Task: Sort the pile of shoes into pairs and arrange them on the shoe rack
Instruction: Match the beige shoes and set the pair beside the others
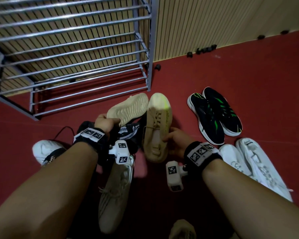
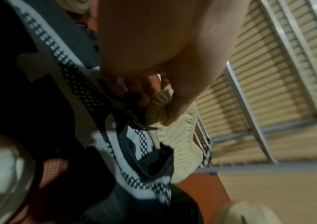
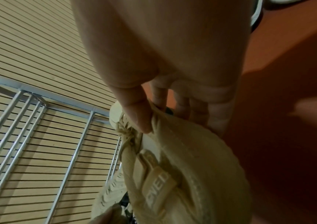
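Note:
Two tan knit shoes are off the red floor in front of the rack. My left hand [image 1: 104,123] [image 2: 153,97] pinches one tan shoe [image 1: 128,109] [image 2: 180,136] by its heel, its ribbed sole turned up. My right hand [image 1: 175,141] [image 3: 149,115] grips the other tan shoe [image 1: 156,130] [image 3: 172,159] at its collar, thumb inside, laces facing up. The grey metal shoe rack [image 1: 72,54] [image 3: 38,121] stands at the back left, and no shoe shows on its bars. A black-and-white knit shoe [image 1: 129,132] [image 2: 96,106] lies under my left hand.
A black-and-green pair [image 1: 214,116] lies side by side at the right, a white pair [image 1: 255,168] nearer me. One white shoe [image 1: 45,150] is at the left, a cream shoe [image 1: 116,188] under my left forearm, another tan shoe [image 1: 181,229] at the bottom edge. A slatted wall stands behind.

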Demonstrator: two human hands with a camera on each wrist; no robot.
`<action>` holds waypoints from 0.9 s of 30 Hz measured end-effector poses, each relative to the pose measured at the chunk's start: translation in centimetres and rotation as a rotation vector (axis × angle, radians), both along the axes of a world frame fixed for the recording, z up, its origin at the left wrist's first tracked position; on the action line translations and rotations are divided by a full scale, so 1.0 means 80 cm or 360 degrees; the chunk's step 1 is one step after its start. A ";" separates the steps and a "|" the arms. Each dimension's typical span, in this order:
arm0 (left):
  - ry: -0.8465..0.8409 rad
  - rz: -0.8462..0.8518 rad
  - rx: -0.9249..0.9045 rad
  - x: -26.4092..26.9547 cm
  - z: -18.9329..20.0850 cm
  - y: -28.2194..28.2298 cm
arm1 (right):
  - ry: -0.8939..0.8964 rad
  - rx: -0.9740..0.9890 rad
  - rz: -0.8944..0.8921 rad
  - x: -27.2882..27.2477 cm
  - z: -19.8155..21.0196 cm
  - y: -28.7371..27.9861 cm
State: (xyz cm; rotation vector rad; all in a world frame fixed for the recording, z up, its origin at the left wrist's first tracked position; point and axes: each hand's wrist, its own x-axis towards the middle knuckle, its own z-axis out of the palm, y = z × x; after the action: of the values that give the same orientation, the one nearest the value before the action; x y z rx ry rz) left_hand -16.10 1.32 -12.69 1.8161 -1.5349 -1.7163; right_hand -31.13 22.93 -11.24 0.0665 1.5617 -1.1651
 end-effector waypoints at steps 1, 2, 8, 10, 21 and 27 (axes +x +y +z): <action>0.0028 -0.0044 -0.0041 -0.002 0.005 0.006 | 0.0004 0.0005 -0.0014 0.000 0.001 0.003; 0.0046 -0.0118 -0.0101 -0.003 0.010 0.012 | 0.0002 0.0004 -0.0032 0.000 0.003 0.006; -0.0062 -0.0704 -0.0465 0.002 0.025 0.049 | -0.0072 0.0044 -0.0128 0.006 0.014 0.031; -0.0081 -0.0848 -0.0466 0.007 0.033 0.065 | -0.0080 0.0061 -0.0133 0.006 0.016 0.041; -0.0093 -0.0617 -0.0164 0.017 0.049 0.087 | -0.0042 0.0236 -0.0092 0.002 -0.016 0.062; -0.0223 -0.0753 -0.0303 0.023 0.036 0.088 | -0.0019 0.0216 -0.0058 0.002 -0.026 0.057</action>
State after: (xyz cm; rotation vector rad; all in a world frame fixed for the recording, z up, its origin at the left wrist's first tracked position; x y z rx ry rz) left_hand -14.28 8.36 -9.84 1.5948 -2.2447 -1.5675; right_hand -30.94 27.46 -13.30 0.1919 1.6337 -1.0837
